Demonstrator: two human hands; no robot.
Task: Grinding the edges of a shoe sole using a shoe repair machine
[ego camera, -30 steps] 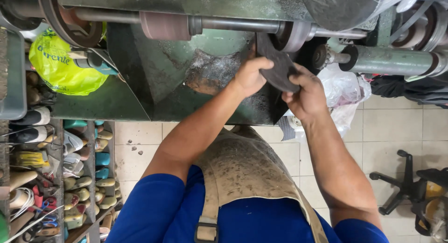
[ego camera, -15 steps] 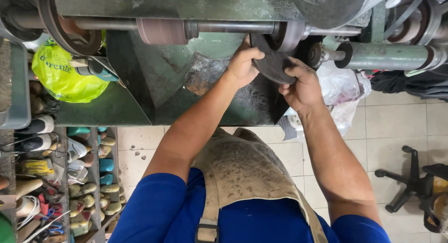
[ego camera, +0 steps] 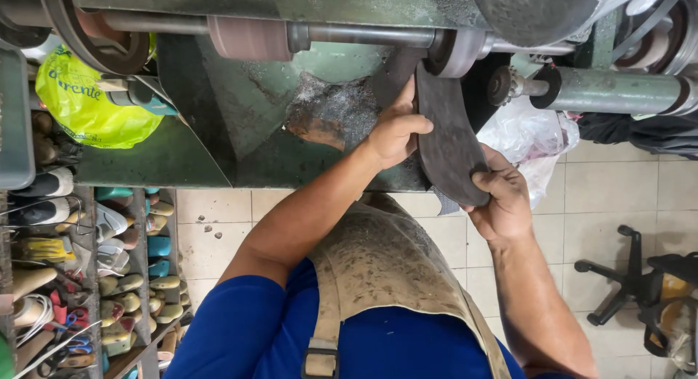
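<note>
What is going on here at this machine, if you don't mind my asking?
A person in a blue shirt and a dusty apron holds a dark shoe sole with both hands. The left hand grips its upper part, and the right hand grips the lower end. The top of the sole sits against a grey wheel on the green machine's shaft. Shelves of shoes stand on the left, and an office chair stands on the right.

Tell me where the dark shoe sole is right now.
In the head view, right of centre: the dark sole is gripped between the left hand and right hand, its top against the grinding wheel.
</note>
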